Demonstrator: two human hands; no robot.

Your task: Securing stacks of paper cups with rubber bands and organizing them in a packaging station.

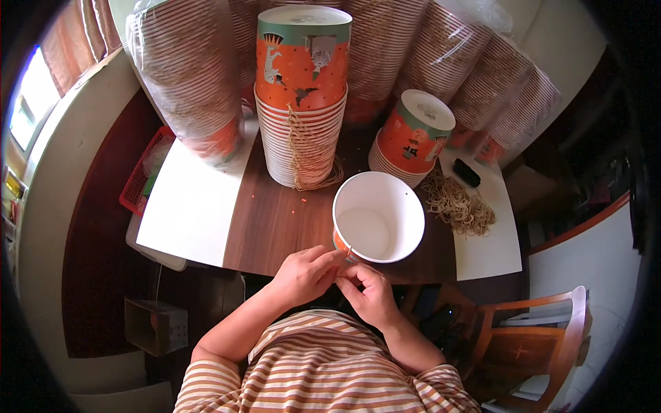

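Note:
A paper bucket [415, 217], white inside with an orange printed outside, stands with its mouth up at the table's near edge. At its near wall a short bit of thin tan cord [349, 250] shows by my fingertips. My left hand [306, 274] is closed, thumb and fingers pinched together on the cord just left of the bucket's lower rim. Beside it my right hand [370, 290] pinches the cord too, its fingertips almost touching those of the left. Most of the cord is hidden by my fingers.
A tall stack of upturned orange buckets [303, 76] has tan cords [296, 148] draped down it. Right of it stand a shorter stack [412, 134], a heap of cords [458, 206] and a black object [467, 173]. Plastic-wrapped stacks [186, 76] line the back. A wooden chair [523, 344] stands right.

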